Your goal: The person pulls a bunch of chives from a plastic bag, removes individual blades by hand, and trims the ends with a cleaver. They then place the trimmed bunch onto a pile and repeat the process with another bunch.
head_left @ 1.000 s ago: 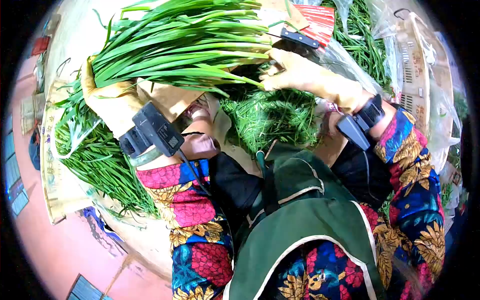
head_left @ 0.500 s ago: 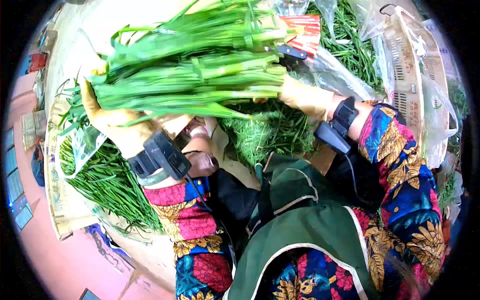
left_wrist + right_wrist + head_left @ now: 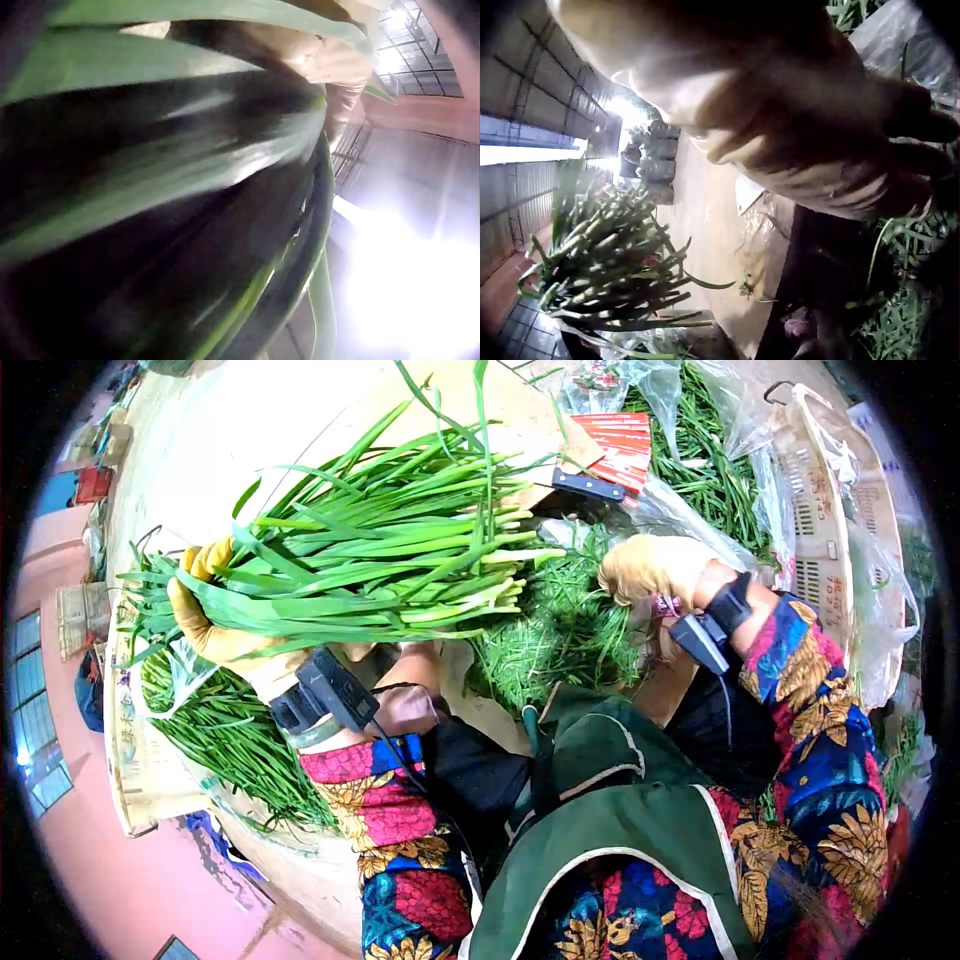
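In my gloved left hand (image 3: 225,630) lies a big bunch of garlic chives (image 3: 390,565), gripped at the leafy end, with thumb and fingers wrapped round it. The pale stem ends point right, and loose leaves stick up from the top. Close up in the left wrist view, broad leaves (image 3: 150,195) hide most of the left hand's fingers. My gloved right hand (image 3: 660,570) hangs apart from the bunch, its fingers loosely bent downward with nothing visible in them. Below and beside it is a heap of green trimmings (image 3: 560,625); the bunch's stem ends (image 3: 611,262) show at left in the right wrist view.
A black-handled knife (image 3: 588,485) lies on the board (image 3: 440,400) beside a red-and-white striped packet (image 3: 620,450). More greens (image 3: 710,470) fill a plastic-lined crate (image 3: 825,530) at right. At left, further chives (image 3: 235,730) lie in another crate (image 3: 150,790).
The right hand has come away from the stem ends and drawn back to the right, over the trimmings. The left hand keeps its grip while the bunch has lowered slightly and its leaves have shifted.
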{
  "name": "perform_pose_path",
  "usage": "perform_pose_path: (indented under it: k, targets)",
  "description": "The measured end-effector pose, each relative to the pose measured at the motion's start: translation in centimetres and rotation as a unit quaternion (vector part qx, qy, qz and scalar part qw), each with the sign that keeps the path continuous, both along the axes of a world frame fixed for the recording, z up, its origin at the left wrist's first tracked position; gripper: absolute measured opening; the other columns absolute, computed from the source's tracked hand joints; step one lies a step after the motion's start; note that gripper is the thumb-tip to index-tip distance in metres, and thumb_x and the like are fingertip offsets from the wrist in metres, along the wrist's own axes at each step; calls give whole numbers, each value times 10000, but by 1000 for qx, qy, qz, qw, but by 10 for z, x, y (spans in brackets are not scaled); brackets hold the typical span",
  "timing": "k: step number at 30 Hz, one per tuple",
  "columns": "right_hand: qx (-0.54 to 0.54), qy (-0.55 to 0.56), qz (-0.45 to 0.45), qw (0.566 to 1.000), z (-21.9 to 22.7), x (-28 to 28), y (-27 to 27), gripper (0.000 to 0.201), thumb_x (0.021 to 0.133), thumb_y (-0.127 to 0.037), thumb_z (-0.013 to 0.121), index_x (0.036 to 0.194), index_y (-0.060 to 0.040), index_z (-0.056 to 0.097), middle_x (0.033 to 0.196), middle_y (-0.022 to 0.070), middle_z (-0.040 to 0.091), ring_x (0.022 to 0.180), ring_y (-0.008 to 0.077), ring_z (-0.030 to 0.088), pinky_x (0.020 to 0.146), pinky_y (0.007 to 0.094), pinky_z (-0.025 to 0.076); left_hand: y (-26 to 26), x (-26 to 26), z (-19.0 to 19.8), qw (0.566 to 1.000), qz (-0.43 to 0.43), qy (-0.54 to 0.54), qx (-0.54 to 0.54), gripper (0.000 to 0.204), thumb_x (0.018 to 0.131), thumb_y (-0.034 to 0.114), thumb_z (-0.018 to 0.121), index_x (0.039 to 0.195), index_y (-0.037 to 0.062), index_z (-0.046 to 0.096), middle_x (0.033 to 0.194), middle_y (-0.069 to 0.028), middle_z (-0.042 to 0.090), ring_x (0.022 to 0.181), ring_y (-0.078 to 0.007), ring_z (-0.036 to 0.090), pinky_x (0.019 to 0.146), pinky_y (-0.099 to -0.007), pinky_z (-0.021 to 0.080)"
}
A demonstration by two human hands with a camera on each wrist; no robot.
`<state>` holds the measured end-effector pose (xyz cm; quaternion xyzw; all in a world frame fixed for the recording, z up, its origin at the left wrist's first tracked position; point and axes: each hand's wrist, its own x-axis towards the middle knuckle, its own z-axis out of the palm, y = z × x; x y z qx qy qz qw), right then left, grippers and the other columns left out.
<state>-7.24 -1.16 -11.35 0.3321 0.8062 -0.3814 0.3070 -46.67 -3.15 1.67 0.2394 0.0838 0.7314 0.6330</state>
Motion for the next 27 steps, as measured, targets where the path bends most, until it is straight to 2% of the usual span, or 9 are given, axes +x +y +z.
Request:
perform_pose_path:
  k: [1, 4, 5, 9, 17, 19, 23, 25, 27]
  targets:
    - [2, 11, -56, 998, 26, -10, 2, 200, 720, -215, 722, 844, -77, 648, 762, 96, 634, 754, 262, 624, 687, 361, 488, -4, 26, 13, 961, 231, 114, -104, 210, 816, 147, 669, 951, 49, 541, 882, -35, 546, 850, -199, 504, 886, -371, 403]
    - [-74, 359, -278, 888, 27, -21, 9, 221, 879, -282, 624, 855, -62, 627, 709, 37, 579, 663, 165, 506, 623, 333, 431, -1, 10, 7, 1000, 19, 23, 4, 181, 825, 141, 648, 915, 59, 514, 847, -21, 521, 854, -204, 460, 895, -369, 364]
    - [-149, 428, -363, 814, 32, -26, 11, 253, 908, -316, 604, 847, -71, 618, 687, 3, 551, 658, 135, 472, 614, 310, 414, -2, 12, 8, 994, 81, 66, -33, 178, 826, 151, 642, 897, 64, 503, 841, -22, 517, 847, -202, 452, 903, -378, 353]
    - [-108, 470, -421, 768, 54, -61, 0, 494, 916, -508, 523, 845, -34, 641, 745, -26, 544, 723, 104, 471, 672, 262, 384, 3, 31, 3, 985, 94, 136, -41, 274, 859, 204, 616, 1015, 0, 521, 837, -80, 498, 855, -242, 451, 888, -417, 343]
    - [217, 267, -228, 911, 19, -60, -3, 450, 939, -428, 478, 896, -9, 636, 717, 190, 625, 698, 328, 619, 648, 403, 469, 8, 55, 2, 983, 43, 172, -41, 171, 870, 195, 597, 945, 63, 518, 834, -34, 481, 889, -225, 460, 964, -427, 321]
    - [227, 156, -194, 941, 37, -49, -1, 393, 913, -382, 508, 926, -17, 654, 848, 225, 655, 809, 390, 637, 716, 454, 506, 4, 55, 8, 966, 176, 164, -92, 149, 870, 184, 589, 934, 77, 508, 818, -22, 475, 873, -212, 452, 956, -416, 320]
    - [133, -52, -118, 983, -2, -17, 0, 309, 844, -327, 589, 872, -31, 675, 846, 200, 666, 805, 366, 653, 690, 446, 518, 3, 8, 7, 999, 1, 35, 5, 158, 822, 122, 631, 872, 88, 486, 790, -17, 465, 814, -193, 442, 856, -361, 354]
    - [106, -42, 17, 993, -8, -10, -8, 275, 791, -326, 657, 902, -75, 678, 778, 166, 660, 767, 372, 644, 679, 433, 514, 0, -2, 8, 999, 23, 31, 5, 168, 803, 100, 646, 840, 84, 483, 791, -10, 456, 812, -190, 438, 854, -356, 362]
    - [5, 18, -28, 999, 11, -5, -10, 297, 784, -333, 677, 921, -70, 656, 753, 153, 645, 742, 338, 640, 676, 415, 500, -1, -8, 6, 997, 69, 32, -17, 187, 818, 118, 641, 804, 99, 455, 764, 9, 452, 810, -184, 432, 920, -370, 327]
